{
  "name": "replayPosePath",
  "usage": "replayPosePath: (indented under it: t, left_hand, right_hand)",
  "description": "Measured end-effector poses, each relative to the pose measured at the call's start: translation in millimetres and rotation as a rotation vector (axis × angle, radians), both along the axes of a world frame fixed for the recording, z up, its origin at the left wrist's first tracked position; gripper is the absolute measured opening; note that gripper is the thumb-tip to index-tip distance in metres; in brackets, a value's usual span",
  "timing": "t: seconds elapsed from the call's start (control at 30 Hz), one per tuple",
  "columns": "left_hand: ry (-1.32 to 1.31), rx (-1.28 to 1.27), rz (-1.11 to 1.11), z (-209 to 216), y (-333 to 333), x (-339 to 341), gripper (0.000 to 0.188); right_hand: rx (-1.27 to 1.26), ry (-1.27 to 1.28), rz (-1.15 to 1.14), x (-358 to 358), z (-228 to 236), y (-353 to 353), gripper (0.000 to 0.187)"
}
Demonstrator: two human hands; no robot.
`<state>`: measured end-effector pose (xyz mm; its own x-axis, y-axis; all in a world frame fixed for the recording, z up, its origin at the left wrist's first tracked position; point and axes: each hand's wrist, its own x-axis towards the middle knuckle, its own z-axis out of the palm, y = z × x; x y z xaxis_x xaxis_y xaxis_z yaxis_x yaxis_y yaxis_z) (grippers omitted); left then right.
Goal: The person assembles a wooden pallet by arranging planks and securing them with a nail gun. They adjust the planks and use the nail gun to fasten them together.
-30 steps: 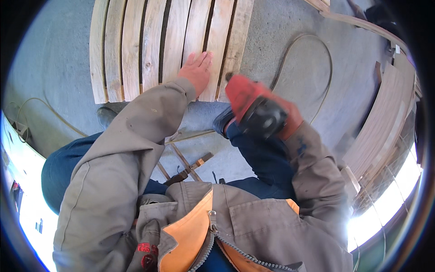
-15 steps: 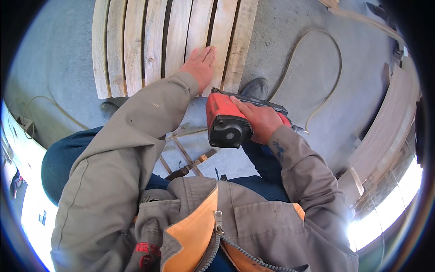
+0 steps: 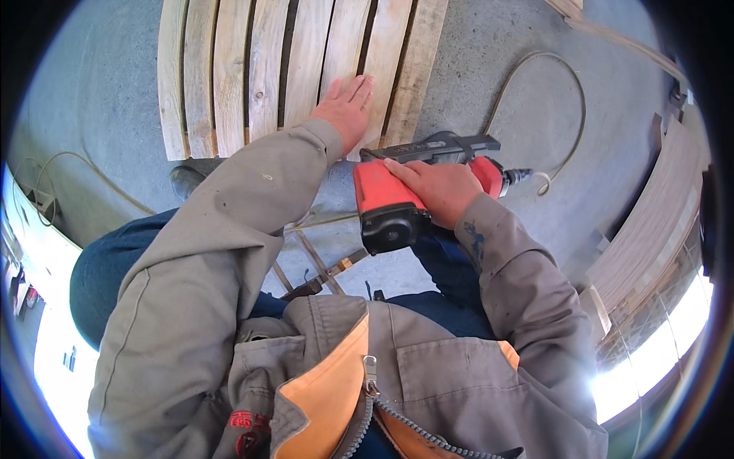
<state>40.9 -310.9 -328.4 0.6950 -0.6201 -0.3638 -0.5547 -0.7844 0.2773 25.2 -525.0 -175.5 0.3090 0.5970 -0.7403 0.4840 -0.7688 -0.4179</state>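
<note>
A row of pale wooden slats (image 3: 267, 69), set side by side with narrow dark gaps, lies at the far side. My left hand (image 3: 348, 111) rests flat near the close ends of the slats on the right, fingers stretched out, holding nothing. Just right of it, my right hand (image 3: 443, 191) is closed around the grip of a red and black nail gun (image 3: 388, 187). The gun's round black cap faces me. Its dark magazine (image 3: 451, 148) stretches rightward beyond my hand. The gun's nose is by the slat ends; whether it touches the wood, I cannot tell.
An air hose (image 3: 582, 107) loops over the concrete floor from the gun's rear fitting. Long wooden boards (image 3: 650, 206) are stacked on the right. A wooden frame with crossed strips (image 3: 317, 264) lies below the gun. Another thin hose (image 3: 95, 176) runs along the left.
The nail gun has turned in my right hand and shifted slightly right, so more of its magazine and hose fitting shows. My left hand stays on the slats.
</note>
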Motion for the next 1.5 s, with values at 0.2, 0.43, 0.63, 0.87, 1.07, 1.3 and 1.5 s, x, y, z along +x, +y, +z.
replayPosePath:
  t: [0.2, 0.43, 0.63, 0.87, 1.07, 1.3, 1.5]
  left_hand:
    - [-0.044, 0.03, -0.017, 2, -2, 3, 0.051]
    - [-0.069, 0.036, -0.044, 6, 1, 4, 0.05]
    - [-0.038, -0.024, -0.015, 1, -2, 1, 0.053]
    - [-0.04, -0.007, 0.006, 10, 2, -1, 0.052]
    - [0.025, -0.051, 0.05, 12, 8, -1, 0.074]
    - [0.111, -0.105, 0.304, 35, 56, -19, 0.079]
    - [0.273, -0.065, 0.54, 45, 78, -63, 0.061]
  right_hand:
    - [-0.048, -0.006, 0.024, 3, 5, 12, 0.064]
    - [-0.15, 0.059, 0.034, 19, 16, 22, 0.071]
    - [0.001, -0.003, -0.06, 14, 9, 1, 0.07]
    - [-0.206, -0.206, -0.144, 36, 36, -55, 0.072]
    - [-0.293, -0.417, -0.471, 56, 9, -147, 0.067]
    - [-0.066, -0.521, -0.81, 65, -17, -207, 0.03]
    - [0.032, -0.113, -1.309, 83, -15, -182, 0.03]
